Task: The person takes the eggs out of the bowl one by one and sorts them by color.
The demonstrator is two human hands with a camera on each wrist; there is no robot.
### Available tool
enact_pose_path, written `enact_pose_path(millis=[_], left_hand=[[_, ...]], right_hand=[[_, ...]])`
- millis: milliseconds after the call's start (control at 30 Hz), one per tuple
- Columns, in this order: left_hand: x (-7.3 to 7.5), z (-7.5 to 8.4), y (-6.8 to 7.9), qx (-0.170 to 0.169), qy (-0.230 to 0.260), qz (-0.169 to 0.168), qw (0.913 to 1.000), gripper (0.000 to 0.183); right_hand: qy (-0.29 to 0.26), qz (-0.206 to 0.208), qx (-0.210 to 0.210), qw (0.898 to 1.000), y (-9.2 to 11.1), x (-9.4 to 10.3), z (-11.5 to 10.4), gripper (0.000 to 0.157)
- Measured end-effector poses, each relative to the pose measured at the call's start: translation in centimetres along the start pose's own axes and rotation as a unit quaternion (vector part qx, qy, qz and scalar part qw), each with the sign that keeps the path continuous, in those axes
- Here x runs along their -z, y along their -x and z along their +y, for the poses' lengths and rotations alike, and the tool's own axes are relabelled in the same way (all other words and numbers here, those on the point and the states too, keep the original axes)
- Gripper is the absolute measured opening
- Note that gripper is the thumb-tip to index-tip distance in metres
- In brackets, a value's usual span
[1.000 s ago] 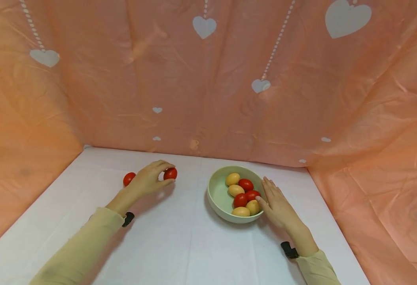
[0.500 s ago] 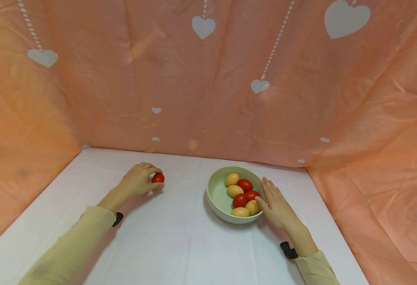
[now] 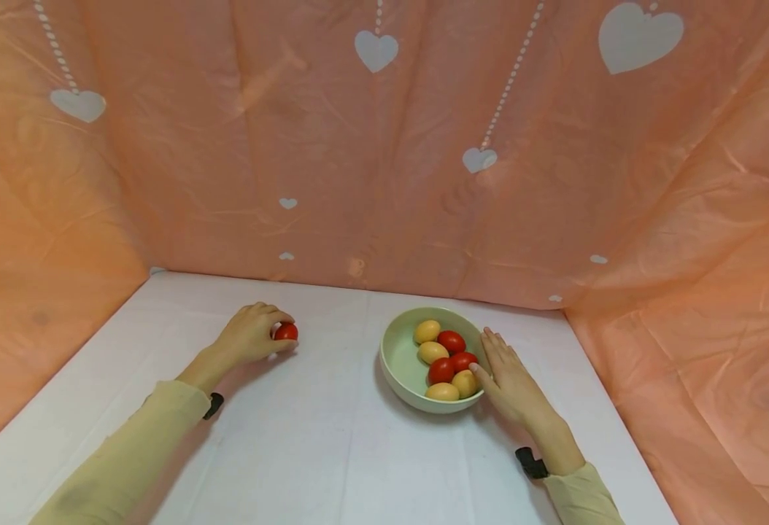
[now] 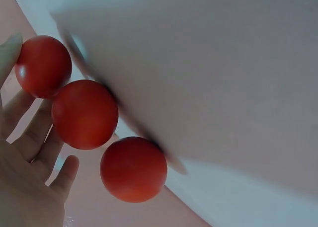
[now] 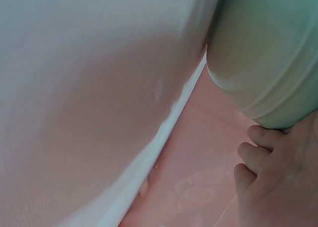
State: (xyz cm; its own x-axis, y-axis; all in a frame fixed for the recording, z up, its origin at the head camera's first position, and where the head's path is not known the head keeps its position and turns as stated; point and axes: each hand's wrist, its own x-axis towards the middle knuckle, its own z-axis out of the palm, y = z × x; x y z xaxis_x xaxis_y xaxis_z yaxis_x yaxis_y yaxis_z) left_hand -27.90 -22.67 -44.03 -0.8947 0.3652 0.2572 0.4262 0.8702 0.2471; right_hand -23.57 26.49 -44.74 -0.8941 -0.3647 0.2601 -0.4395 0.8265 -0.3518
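My left hand is low over the left of the table, pinching a red egg between thumb and fingers. The left wrist view shows this held egg at the fingertips, with a second red egg and a third red egg lined up beside it; the hand hides these two in the head view. My right hand rests along the right side of a pale green bowl, fingers straight and thumb at the rim. Inside lie several yellow eggs and red eggs.
A white cloth covers the table. Orange-pink fabric with white hearts hangs along the back and both sides, meeting the table edges. Each wrist carries a small black camera strap.
My left hand has moved left and slightly nearer with the red egg, covering a red egg that showed behind it before. The right hand and the bowl have stayed in place.
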Motion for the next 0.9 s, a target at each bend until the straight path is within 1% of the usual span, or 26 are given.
enact_pose_path(millis=[400,700,900], left_hand=[[-0.12,-0.48,0.16,0.008,0.014,-0.012,0.9998,0.044],[-0.16,-0.85,0.19,0.004,0.019,-0.008,0.9998,0.043],[-0.32,-0.96,0.19,0.004,0.019,-0.001,0.9998,0.045]], right_hand=[[0.007,-0.010,-0.005,1.000,-0.10,-0.08,0.24,0.069],[0.009,-0.011,-0.007,1.000,-0.14,-0.03,0.15,0.068],[0.005,-0.001,-0.002,1.000,-0.04,-0.07,0.06,0.069]])
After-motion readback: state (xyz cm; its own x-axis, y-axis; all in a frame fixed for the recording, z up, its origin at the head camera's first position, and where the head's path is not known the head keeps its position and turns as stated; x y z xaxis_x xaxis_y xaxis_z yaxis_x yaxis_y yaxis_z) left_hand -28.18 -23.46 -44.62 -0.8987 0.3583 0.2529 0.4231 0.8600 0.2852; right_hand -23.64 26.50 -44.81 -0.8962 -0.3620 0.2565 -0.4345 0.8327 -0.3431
